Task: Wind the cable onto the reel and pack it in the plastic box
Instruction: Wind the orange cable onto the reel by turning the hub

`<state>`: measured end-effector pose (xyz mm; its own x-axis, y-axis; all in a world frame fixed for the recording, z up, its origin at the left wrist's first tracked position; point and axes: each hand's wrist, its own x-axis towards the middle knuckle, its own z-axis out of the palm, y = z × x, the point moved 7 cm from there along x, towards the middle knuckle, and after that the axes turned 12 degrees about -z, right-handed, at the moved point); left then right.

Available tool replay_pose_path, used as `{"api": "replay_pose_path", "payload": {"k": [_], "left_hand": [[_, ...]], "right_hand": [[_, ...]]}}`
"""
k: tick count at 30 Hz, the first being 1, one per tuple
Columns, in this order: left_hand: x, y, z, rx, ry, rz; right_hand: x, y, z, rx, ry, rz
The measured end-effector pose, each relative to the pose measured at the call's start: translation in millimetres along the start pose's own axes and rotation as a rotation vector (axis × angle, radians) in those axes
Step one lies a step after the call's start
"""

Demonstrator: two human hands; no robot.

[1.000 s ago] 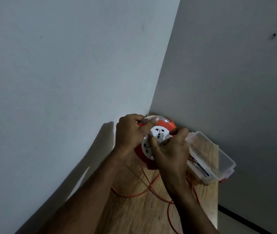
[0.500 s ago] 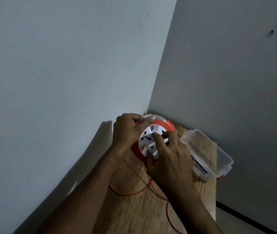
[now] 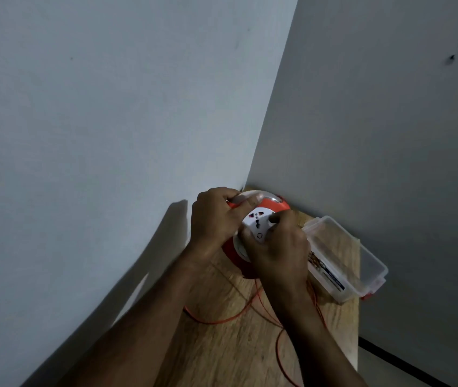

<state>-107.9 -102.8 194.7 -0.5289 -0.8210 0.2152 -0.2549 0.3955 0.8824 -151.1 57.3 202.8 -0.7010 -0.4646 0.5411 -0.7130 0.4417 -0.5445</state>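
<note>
An orange cable reel with a white socket face stands tilted on the wooden table, in the corner of the walls. My left hand grips its upper left rim, thumb on the edge. My right hand covers the lower right of the white face, fingers pressed on it. Thin orange cable trails loose from under the reel across the table toward me. A clear plastic box lies open just right of the reel.
Two grey walls meet right behind the reel. The table's right edge runs close beside the box, with floor and a dark strip beyond. A red latch shows at the box's near corner.
My right hand has moved around on the white face, which has turned, so the sockets sit differently. The loose cable loops on the table have shifted a little. My left hand keeps its hold.
</note>
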Motion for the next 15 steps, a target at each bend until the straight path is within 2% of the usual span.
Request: {"api": "replay_pose_path", "payload": {"k": [4, 5, 7, 9, 11, 12, 13, 15], "left_hand": [[-3.6, 4.8, 0.9, 0.031, 0.028, 0.048], [-4.9, 6.5, 1.2, 0.037, 0.031, 0.077], [-8.3, 10.0, 1.9, 0.073, 0.05, 0.133], [-9.5, 8.6, 2.6, 0.072, 0.049, 0.13], [-7.9, 2.8, 2.7, 0.036, 0.034, 0.072], [-6.8, -0.3, 2.6, 0.022, 0.027, 0.04], [-5.4, -3.1, 2.1, 0.007, 0.018, 0.008], [-2.3, -7.3, -0.2, -0.044, -0.004, -0.051]], "right_hand": [[-2.8, 4.1, 2.8, 0.272, 0.139, 0.1], [-3.1, 10.5, 5.1, 0.33, 0.154, 0.176], [-7.9, 29.0, 16.3, 0.51, 0.162, 0.448], [-17.7, 37.9, 28.1, 0.791, 0.175, 0.728], [-20.4, 33.2, 32.3, 1.002, 0.15, 0.841], [-19.3, 28.9, 28.9, 1.015, 0.127, 0.807], [-17.1, 25.0, 20.4, 0.945, 0.114, 0.691], [-9.1, 11.4, -9.6, 0.498, 0.123, 0.231]]}}
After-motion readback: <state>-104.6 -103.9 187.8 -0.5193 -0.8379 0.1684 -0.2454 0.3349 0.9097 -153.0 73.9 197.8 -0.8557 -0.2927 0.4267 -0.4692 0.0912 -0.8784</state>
